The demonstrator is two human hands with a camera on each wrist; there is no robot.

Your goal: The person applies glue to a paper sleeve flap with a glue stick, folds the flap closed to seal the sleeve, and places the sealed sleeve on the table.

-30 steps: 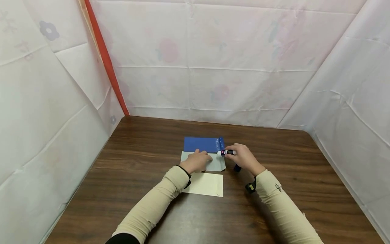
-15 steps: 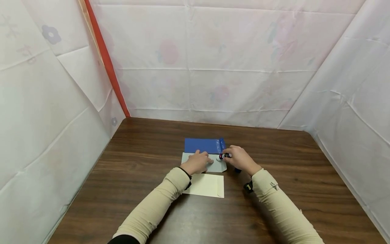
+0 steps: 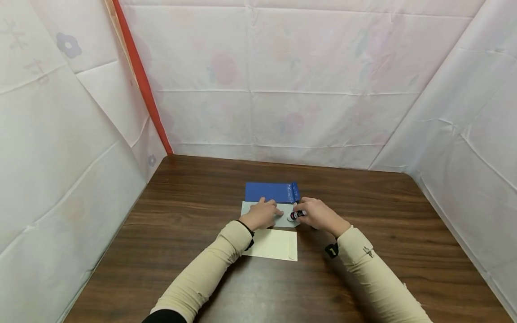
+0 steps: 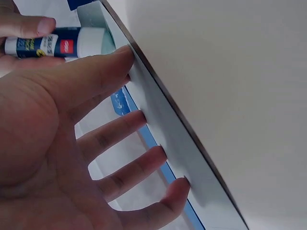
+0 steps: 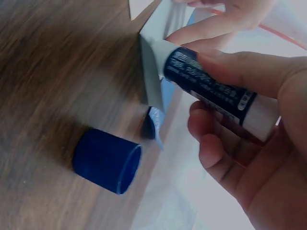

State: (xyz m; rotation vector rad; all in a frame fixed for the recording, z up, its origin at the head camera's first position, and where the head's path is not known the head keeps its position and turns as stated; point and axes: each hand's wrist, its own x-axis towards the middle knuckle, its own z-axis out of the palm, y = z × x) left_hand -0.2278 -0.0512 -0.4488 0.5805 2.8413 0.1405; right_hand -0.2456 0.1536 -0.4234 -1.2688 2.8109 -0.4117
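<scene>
Head view: the right hand (image 3: 320, 215) is pinching a glue stick (image 3: 297, 215), long axis lying nearly crosswise, tip pointing left, over a pale grey envelope (image 3: 287, 209) whose middle the left hand (image 3: 260, 215), fingers spread, is hiding.

Soft light — faint glare on the tabletop (image 3: 262, 287).

Cream left sleeve (image 3: 206, 264), black cloth (image 3: 164, 316) above; cream right sleeve (image 3: 381, 278), dark mark (image 3: 368, 251); black left wristband (image 3: 251, 242), black right wristband (image 3: 331, 250).
</scene>
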